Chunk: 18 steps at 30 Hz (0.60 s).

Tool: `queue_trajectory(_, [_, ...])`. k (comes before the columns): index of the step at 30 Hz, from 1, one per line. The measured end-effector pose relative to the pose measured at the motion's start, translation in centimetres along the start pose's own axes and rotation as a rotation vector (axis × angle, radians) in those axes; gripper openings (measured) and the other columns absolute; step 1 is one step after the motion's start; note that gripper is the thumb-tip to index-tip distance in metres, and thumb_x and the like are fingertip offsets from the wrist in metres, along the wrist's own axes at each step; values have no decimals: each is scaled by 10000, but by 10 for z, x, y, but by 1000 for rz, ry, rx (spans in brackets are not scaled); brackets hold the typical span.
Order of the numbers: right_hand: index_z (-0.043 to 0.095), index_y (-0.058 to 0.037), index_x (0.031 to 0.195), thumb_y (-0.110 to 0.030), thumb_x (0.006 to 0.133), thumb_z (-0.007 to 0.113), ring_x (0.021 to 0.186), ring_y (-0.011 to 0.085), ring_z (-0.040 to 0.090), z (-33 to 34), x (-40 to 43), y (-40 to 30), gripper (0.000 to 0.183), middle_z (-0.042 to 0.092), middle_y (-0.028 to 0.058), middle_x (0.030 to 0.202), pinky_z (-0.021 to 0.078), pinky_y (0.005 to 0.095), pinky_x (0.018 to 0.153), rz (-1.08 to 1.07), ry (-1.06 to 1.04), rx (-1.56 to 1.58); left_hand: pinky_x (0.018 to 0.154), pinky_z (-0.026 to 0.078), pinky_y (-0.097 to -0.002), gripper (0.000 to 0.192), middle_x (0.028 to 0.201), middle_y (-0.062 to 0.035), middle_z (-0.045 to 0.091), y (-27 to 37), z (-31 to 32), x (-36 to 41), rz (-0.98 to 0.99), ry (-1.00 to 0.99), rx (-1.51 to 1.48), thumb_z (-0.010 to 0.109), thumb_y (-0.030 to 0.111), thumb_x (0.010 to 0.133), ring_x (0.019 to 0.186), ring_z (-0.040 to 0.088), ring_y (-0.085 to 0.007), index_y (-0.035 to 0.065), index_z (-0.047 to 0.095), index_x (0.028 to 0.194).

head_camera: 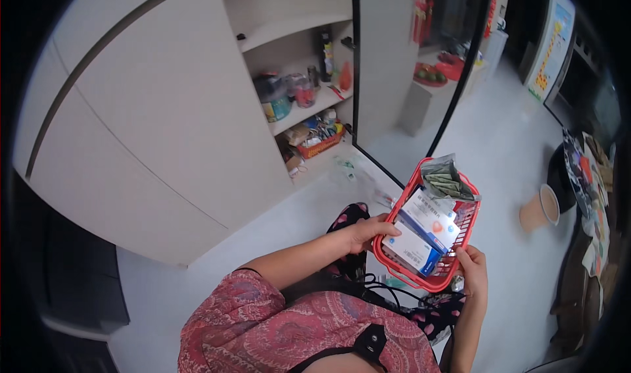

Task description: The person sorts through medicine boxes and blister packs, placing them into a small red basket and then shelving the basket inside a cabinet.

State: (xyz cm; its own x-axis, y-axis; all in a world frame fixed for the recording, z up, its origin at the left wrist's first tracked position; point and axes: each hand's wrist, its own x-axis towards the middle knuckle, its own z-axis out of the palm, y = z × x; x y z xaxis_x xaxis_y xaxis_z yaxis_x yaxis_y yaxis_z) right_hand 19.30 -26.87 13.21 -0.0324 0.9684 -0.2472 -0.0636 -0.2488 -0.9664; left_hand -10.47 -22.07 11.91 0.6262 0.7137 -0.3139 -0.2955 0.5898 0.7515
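Observation:
A red plastic basket (425,162) is held up in front of my body, above my knees. My left hand (372,232) grips its left rim, with the thumb over the edge. On the opposite side, my right hand (471,262) pinches the right rim near the front corner. Inside lie two white-and-blue medicine boxes, a front box (410,245) and a rear box (429,215), both bearing print. A clear plastic bag (446,180) with green packets rests at the basket's far end. The basket's floor is mostly hidden.
An open cabinet holds jars on a shelf (315,108) and an orange basket (323,146) of small items below. Its mirrored door (394,92) stands ajar. Plastic bags (362,176) lie on the floor. To the right are a tan bin (540,208) and a cloth-covered sofa (572,284).

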Motion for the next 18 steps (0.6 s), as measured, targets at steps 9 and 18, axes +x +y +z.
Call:
queue_trajectory(9, [631, 21, 816, -132, 931, 562, 515, 85, 568, 1, 8, -16, 203, 640, 36, 687, 463, 215, 490, -136, -51, -103, 963, 481, -373, 642, 1275, -116, 524, -9, 15, -25, 76, 61, -75, 607, 124, 802, 1152, 554, -222, 84, 358, 1392])
queue_trajectory(18, [478, -36, 1322, -174, 758, 751, 1113, 239, 525, 22, -27, -28, 642, 493, 161, 1294, 440, 349, 922, -699, -80, -261, 875, 544, -383, 528, 1194, -116, 578, -18, 31, -48, 260, 210, -160, 605, 151, 828, 1064, 611, -222, 68, 427, 1318])
